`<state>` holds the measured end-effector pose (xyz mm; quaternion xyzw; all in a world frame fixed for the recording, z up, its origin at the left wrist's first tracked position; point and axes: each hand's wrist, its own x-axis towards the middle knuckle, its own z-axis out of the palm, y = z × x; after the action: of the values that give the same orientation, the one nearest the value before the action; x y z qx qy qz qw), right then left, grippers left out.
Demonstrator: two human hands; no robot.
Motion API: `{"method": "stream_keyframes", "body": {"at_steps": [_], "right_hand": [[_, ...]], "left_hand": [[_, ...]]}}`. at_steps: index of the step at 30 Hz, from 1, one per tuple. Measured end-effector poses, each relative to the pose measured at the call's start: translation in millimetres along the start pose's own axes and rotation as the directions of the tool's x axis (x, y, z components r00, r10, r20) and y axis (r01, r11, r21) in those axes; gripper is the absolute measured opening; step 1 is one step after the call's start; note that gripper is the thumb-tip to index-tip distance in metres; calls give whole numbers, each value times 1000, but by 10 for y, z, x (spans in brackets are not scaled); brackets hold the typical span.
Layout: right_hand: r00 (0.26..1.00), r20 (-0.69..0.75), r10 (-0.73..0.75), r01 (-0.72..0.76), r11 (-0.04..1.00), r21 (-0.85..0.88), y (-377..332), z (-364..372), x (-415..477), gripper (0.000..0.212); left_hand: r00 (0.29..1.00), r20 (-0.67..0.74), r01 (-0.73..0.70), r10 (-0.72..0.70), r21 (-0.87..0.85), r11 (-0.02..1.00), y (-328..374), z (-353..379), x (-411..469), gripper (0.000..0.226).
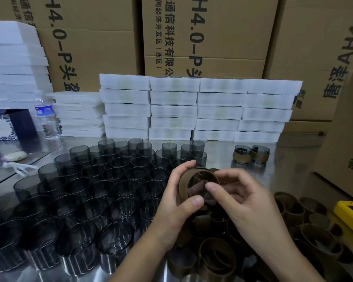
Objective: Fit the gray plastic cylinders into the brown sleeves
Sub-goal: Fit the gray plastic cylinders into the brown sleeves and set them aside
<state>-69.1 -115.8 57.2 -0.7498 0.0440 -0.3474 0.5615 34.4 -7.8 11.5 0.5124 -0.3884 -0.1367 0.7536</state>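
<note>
**Both hands hold one brown sleeve above the counter**

At far left a water bottle [46, 115] stands upright on the steel counter [216, 151], beside stacks of white foam trays [196, 106]. In front of it, many gray plastic cylinders [102, 180] stand on end in rows, their open mouths up and their axes vertical.

The left hand [177, 202] closes its grip on the brown sleeve [198, 182], thumb at the near rim, fingers behind. The sleeve is tilted, and its open end faces the camera. I cannot tell if a cylinder is inside. The right hand [240, 198] pinches the sleeve's right rim.

Behind, two finished pieces [251, 154] stand upright. At lower right, loose empty sleeves [216, 255] lie piled, beside a yellow device [351, 216].
</note>
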Motion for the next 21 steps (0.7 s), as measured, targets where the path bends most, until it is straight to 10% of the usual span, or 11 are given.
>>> {"method": "stream_keyframes", "body": {"at_steps": [21], "right_hand": [[985,162,-50,71,990,-126,-39,-92,47,38]], "left_hand": [[992,-50,-116,119,47,992,43,18,-37,64]]}}
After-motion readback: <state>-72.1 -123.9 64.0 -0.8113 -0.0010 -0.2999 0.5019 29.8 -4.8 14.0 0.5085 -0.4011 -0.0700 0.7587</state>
